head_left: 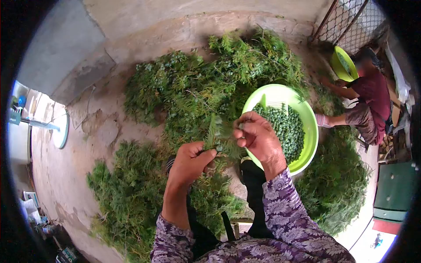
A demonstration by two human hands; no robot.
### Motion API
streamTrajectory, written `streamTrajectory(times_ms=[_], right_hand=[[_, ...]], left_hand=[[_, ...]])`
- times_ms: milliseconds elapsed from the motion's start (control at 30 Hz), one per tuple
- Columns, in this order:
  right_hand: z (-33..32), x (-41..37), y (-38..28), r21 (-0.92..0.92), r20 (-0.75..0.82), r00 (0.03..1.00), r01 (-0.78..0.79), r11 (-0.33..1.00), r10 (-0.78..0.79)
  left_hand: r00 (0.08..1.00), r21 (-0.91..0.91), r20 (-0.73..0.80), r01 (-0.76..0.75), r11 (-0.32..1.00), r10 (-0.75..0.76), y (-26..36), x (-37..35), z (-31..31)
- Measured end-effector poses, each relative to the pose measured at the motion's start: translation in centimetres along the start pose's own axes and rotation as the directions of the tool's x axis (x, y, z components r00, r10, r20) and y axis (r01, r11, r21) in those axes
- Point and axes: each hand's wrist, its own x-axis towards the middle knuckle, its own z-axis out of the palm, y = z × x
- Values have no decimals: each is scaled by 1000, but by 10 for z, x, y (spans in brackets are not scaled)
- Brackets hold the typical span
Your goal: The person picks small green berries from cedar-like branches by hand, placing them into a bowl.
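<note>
A green sprig [214, 131] is pinched between the thumb and fingers of my left hand [189, 163]. Just to its right, my right hand [259, 136] has its fingers curled together, with a small pale green thing at the fingertips, too small to name. My right hand overlaps the left edge of a lime-green basin [312, 131]. Many small green berries [287, 131] lie inside the basin. Beyond my hands a large heap of leafy branches [193, 87] with berries covers the floor.
More cut branches lie at lower left [131, 193] and at right [337, 184]. A co-worker [372, 96] sits at upper right, beside another lime-green basin [337, 65]. A wire-mesh gate [351, 26] stands behind. At left is a round white-topped base [61, 127].
</note>
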Motion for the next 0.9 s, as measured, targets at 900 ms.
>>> streamTrajectory(times_ms=[900], right_hand=[[3,-7,7,123,131,962,-257,958,241]], left_hand=[[997,-423,-12,-73,903,75,9,-10,11]])
